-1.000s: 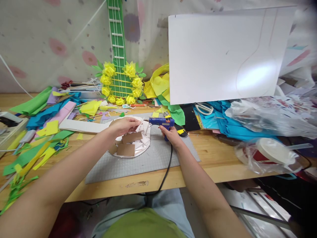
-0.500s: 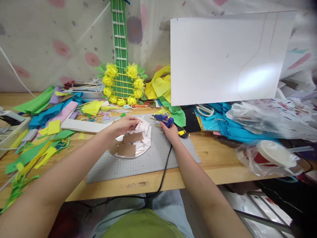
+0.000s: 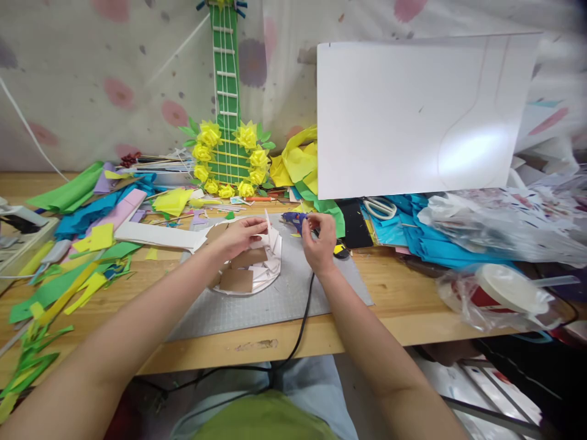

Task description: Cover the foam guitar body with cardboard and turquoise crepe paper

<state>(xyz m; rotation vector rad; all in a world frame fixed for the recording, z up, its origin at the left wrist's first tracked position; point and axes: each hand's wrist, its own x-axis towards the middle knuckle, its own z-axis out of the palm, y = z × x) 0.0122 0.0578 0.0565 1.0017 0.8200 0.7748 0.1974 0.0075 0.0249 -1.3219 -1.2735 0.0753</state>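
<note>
My left hand (image 3: 245, 235) is closed in a pinch on a small white strip of card (image 3: 268, 222), standing upright at the right side of a guitar-shaped white cutout. That cutout's rounded body (image 3: 270, 273) carries brown cardboard pieces (image 3: 237, 281) and folded white strips. Its long white neck (image 3: 156, 235) points left. My right hand (image 3: 320, 241) is closed with bent fingers at the rear end of a blue glue gun (image 3: 293, 220). The gun's nozzle faces left toward the cutout; my fingers hide its back part and handle.
Under the work lies a grey cutting mat (image 3: 275, 311). A green paper guitar with yellow flowers (image 3: 227, 153) stands behind. At right are a white board (image 3: 389, 116), scissors (image 3: 380, 208) and a bagged cup (image 3: 499, 290). Paper scraps (image 3: 92, 263) cover the left; a black cord (image 3: 303, 318) crosses the table edge.
My right hand has moved up and shifted its grip toward the glue gun's rear, while the gun stays nearly in place. The white strip in my left hand now stands more upright.
</note>
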